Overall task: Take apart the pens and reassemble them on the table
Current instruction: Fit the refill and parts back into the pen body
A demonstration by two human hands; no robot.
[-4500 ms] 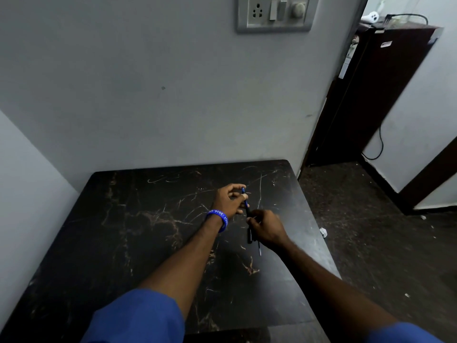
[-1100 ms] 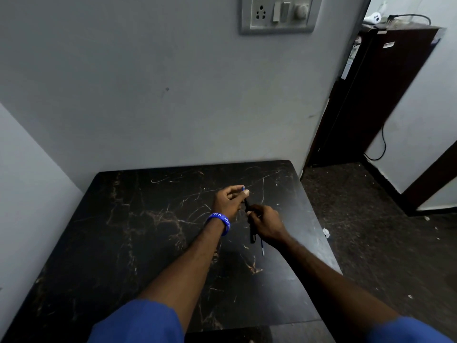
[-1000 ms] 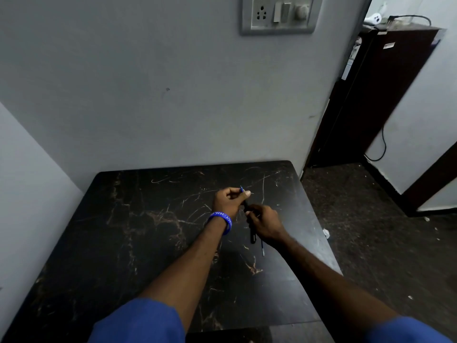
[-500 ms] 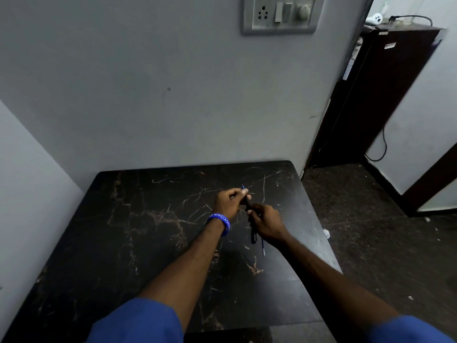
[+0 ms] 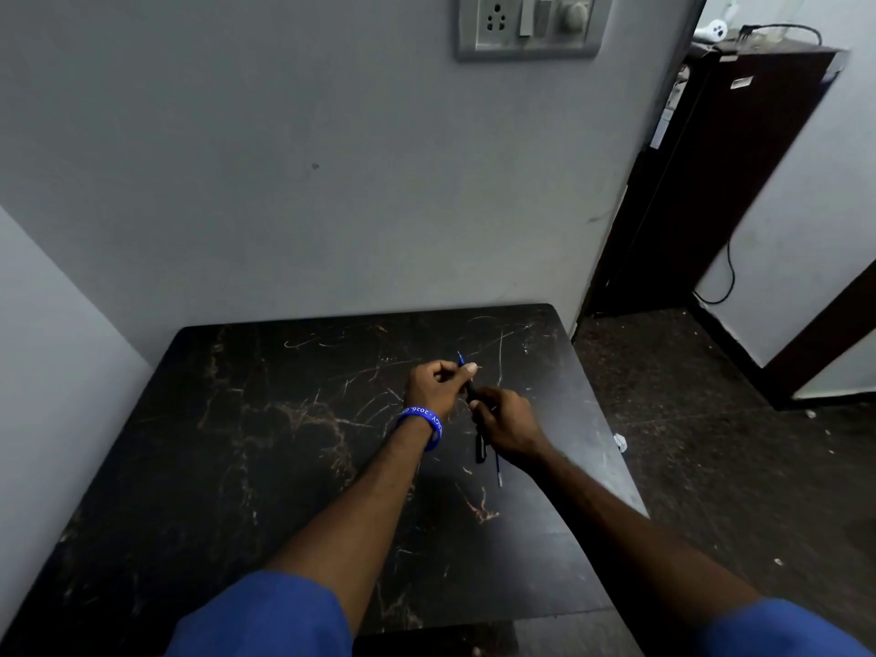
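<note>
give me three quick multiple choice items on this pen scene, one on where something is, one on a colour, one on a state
1. Where do the loose pen parts lie?
A. on the table just under the right hand
B. on the floor by the cabinet
C. at the table's far left corner

2. What colour is the wristband on the left wrist?
A. red
B. blue
C. yellow

3. What are the hands doing?
A. both lie flat and empty on the table
B. both grip one pen between them
C. only the right hand holds something

Answers:
1. A: a dark barrel piece and a thin refill rest on the table below the right hand.
2. B: the band is blue with pale lettering.
3. B: the left hand pinches the pen near its blue end, and the right hand grips its lower part.
</note>
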